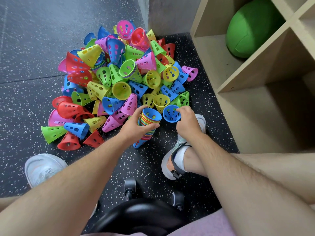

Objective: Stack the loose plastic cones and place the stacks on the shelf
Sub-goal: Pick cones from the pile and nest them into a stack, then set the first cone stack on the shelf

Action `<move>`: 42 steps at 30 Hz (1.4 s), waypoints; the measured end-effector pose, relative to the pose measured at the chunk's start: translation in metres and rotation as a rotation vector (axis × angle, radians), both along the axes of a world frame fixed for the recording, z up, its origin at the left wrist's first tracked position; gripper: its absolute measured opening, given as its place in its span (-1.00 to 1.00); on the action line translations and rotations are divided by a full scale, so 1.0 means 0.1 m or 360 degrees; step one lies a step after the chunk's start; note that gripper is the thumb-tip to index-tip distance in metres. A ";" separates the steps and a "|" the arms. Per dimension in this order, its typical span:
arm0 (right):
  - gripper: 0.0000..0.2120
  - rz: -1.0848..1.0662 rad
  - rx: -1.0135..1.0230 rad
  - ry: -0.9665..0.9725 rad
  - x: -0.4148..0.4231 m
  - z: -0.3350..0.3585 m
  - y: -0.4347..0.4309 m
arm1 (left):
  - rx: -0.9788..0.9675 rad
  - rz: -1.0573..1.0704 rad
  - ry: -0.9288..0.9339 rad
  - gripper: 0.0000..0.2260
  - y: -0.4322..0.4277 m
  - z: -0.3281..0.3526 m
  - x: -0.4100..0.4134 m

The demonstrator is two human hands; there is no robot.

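Head view: my left hand (136,124) wraps the nested stack (148,124), wide mouth facing up toward me. My right hand (186,120) pinches a blue cone (171,113) by its rim, just right of the stack, mouth likewise upward, ready to slide across.

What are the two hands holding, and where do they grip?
The left hand wraps round the wide upper end of a stack of cones. The right hand pinches a blue cone by its rim.
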State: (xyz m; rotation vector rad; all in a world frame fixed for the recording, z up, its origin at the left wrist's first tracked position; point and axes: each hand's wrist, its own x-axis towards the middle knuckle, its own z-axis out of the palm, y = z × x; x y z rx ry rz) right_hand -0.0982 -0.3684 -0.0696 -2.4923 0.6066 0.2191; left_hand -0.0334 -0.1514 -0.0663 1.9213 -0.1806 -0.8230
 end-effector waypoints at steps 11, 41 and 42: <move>-0.83 0.0055 0.0063 -0.0758 0.19 0.35 0.06 | -0.0029 0.0020 -0.0010 -0.28 0.05 0.01 -0.01; -0.48 0.0620 0.0157 -0.0481 0.49 1.50 0.44 | -0.0270 0.0239 -0.0563 -0.47 0.10 0.73 0.14; -0.47 0.0631 0.0110 -0.0535 0.53 1.74 0.39 | -0.0348 0.0252 -0.0612 -0.45 0.05 0.93 0.21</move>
